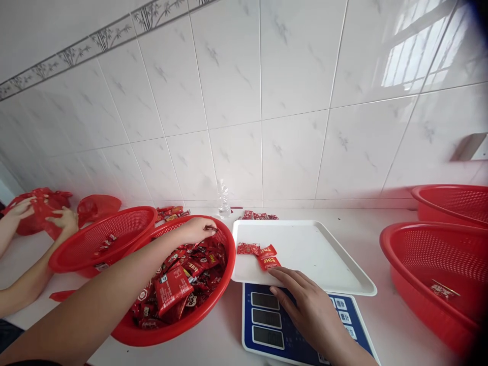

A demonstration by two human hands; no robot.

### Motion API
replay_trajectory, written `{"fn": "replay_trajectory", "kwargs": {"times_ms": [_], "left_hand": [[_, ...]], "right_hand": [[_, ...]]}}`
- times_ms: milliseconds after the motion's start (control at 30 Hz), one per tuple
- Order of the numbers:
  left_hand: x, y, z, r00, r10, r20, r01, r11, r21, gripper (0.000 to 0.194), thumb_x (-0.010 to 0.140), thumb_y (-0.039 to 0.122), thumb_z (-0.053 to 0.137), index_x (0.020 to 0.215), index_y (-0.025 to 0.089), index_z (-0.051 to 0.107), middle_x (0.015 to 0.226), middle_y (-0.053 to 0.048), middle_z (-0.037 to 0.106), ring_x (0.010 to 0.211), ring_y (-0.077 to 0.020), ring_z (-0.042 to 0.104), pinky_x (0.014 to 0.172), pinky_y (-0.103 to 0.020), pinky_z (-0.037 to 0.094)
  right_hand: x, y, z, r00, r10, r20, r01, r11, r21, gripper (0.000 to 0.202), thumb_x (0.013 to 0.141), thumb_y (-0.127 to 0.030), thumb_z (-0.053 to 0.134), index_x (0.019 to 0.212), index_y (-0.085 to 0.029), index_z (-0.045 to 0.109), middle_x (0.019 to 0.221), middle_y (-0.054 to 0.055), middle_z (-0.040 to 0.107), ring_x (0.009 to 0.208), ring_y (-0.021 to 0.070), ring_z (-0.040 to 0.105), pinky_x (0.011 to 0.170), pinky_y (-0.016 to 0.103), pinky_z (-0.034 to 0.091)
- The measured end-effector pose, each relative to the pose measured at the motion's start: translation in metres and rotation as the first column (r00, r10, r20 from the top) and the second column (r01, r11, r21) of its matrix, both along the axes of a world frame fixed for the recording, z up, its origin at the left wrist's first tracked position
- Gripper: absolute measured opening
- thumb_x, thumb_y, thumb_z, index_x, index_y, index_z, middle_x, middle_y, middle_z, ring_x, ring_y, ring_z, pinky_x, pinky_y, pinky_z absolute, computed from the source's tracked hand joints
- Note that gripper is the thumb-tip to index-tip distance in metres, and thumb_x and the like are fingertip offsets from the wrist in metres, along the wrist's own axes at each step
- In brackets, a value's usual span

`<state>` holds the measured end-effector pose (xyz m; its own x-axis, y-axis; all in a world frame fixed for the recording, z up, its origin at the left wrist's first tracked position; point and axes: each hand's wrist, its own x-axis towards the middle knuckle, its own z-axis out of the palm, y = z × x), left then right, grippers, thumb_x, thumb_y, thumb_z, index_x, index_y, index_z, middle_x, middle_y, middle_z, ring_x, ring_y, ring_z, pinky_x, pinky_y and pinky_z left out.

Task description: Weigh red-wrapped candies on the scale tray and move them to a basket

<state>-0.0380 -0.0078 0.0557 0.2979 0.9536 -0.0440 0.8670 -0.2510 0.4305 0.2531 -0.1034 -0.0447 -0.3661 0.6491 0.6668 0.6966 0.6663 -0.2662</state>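
My left hand reaches over the far side of a red plastic basket full of small red snack packets. Its fingers are bent together, with a dark bit at the tips that is too small to name. My right hand is over the near edge of a white tray, thumb and fingers apart. Its fingertips are at the lower edge of a red packet lying on the tray. A second, patterned red packet lies beside it. The tray rests on a blue digital scale.
Left of the full basket stands another red basket with a few packets inside. Beyond it, a co-worker's hands handle a red plastic bag. A clear bottle stands by the tiled wall. More red baskets are at the right.
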Motion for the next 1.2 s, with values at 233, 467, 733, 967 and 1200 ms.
{"fn": "replay_trajectory", "kwargs": {"times_ms": [233, 467, 733, 967, 1200], "left_hand": [[0.056, -0.021, 0.014, 0.944, -0.323, 0.073, 0.324, 0.946, -0.005, 0.024, 0.077, 0.020, 0.059, 0.099, 0.022, 0.069, 0.102, -0.004, 0.067, 0.096, -0.0207, 0.061, 0.087, -0.030, 0.044], [0.090, -0.040, 0.008, 0.920, -0.388, -0.060, 0.374, 0.912, -0.167, 0.088, 0.056, 0.039, 0.080, 0.135, 0.023, 0.044, 0.143, -0.013, 0.040, 0.133, -0.0373, 0.031, 0.106, -0.048, 0.029], [0.110, -0.025, -0.023, 0.853, -0.495, -0.164, 0.461, 0.863, -0.208, 0.113, 0.053, 0.059, 0.076, 0.146, 0.025, 0.022, 0.155, -0.012, 0.013, 0.140, -0.0376, 0.003, 0.109, -0.057, 0.004], [0.111, -0.020, -0.024, 0.863, -0.491, -0.119, 0.473, 0.868, -0.155, 0.094, 0.051, 0.060, 0.076, 0.135, 0.034, 0.044, 0.155, -0.004, 0.019, 0.139, -0.0382, 0.013, 0.108, -0.058, 0.010], [0.065, -0.013, -0.004, 0.974, -0.223, 0.035, 0.224, 0.974, -0.034, 0.061, 0.068, 0.045, 0.068, 0.123, 0.025, 0.055, 0.141, -0.010, 0.045, 0.128, -0.0292, 0.040, 0.106, -0.040, 0.028]], "right_hand": [[-0.001, 0.001, 0.001, 1.000, -0.004, -0.003, 0.004, 1.000, -0.007, 0.027, 0.093, -0.032, 0.044, 0.112, -0.023, 0.060, 0.106, 0.007, 0.070, 0.093, 0.0211, 0.067, 0.074, 0.035, 0.058], [-0.002, 0.000, 0.002, 1.000, -0.003, -0.005, 0.003, 1.000, -0.022, 0.027, 0.092, -0.031, 0.045, 0.114, -0.025, 0.060, 0.110, 0.007, 0.069, 0.097, 0.0217, 0.066, 0.077, 0.036, 0.057], [-0.002, 0.002, 0.001, 0.999, 0.018, 0.048, -0.019, 1.000, 0.022, 0.028, 0.090, -0.027, 0.047, 0.113, -0.021, 0.062, 0.114, 0.008, 0.068, 0.104, 0.0240, 0.064, 0.082, 0.039, 0.056], [-0.002, 0.002, 0.001, 1.000, 0.002, 0.019, -0.003, 0.999, 0.036, 0.028, 0.091, -0.027, 0.044, 0.112, -0.022, 0.062, 0.113, 0.007, 0.068, 0.102, 0.0225, 0.065, 0.079, 0.037, 0.057], [-0.002, 0.004, -0.006, 0.989, -0.062, 0.131, 0.048, 0.993, 0.107, 0.029, 0.090, -0.032, 0.049, 0.113, -0.021, 0.062, 0.117, 0.010, 0.066, 0.107, 0.0271, 0.061, 0.083, 0.043, 0.055]]}}
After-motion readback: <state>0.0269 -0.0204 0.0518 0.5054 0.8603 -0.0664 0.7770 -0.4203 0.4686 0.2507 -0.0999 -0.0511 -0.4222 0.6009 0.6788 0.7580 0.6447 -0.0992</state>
